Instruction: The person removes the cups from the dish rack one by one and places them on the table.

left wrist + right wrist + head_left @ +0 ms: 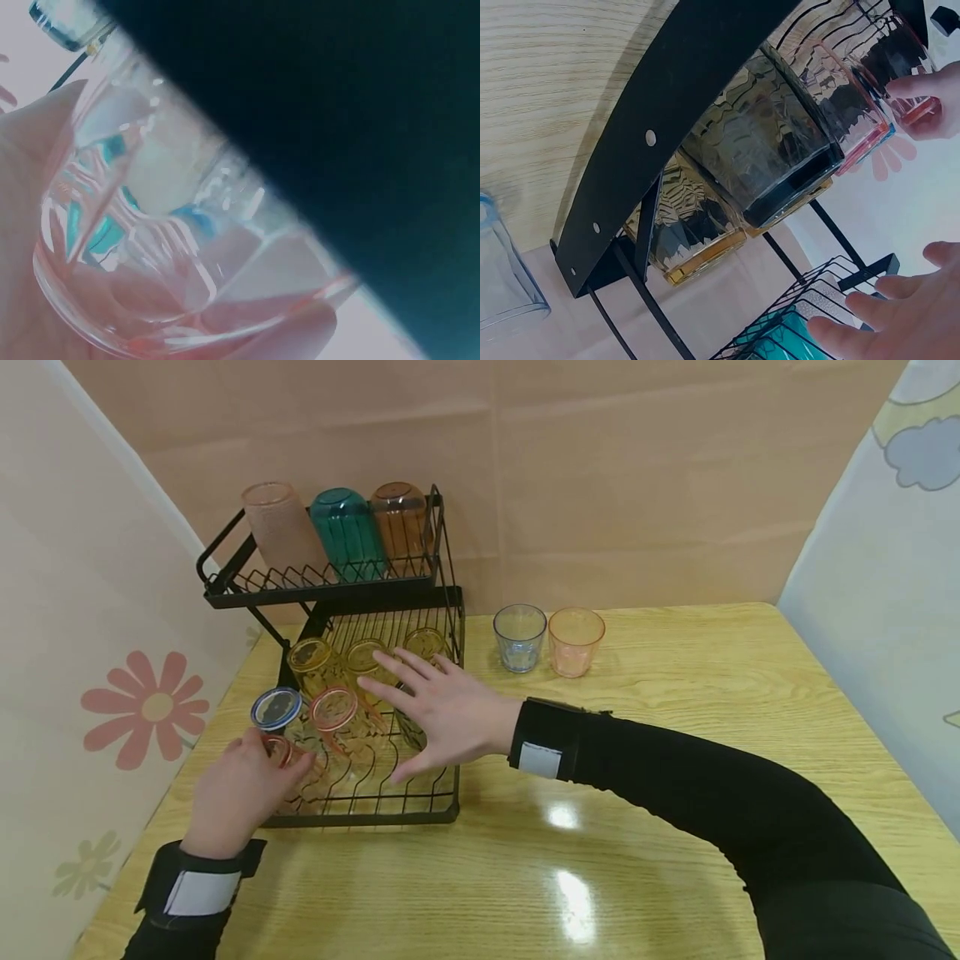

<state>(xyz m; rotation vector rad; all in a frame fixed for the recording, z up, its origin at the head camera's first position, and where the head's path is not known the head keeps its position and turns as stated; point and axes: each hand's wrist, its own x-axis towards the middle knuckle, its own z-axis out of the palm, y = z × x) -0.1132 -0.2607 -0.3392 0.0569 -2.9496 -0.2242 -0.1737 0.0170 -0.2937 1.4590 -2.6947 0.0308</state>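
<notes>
My left hand [243, 785] grips an upside-down pink glass [279, 750] at the front left of the lower rack; the left wrist view shows fingers around that clear pink glass [142, 247]. Beside it stand a blue-rimmed glass [277, 708] and another pink glass [335, 710], both bottom up. My right hand [457, 710] is spread, fingers apart, above the rack's right side. Beneath it, partly covered in the head view, stands a smoky grey glass [757, 142]. Whether the right hand touches any glass, I cannot tell.
The black two-tier rack [360, 818] stands at left on the wooden table [675, 693]. Yellow glasses [311, 656] line its lower back. On top are pink [281, 527], teal [347, 531] and brown [401, 522] tumblers. A blue glass [520, 639] and an orange one [576, 643] stand upright at right.
</notes>
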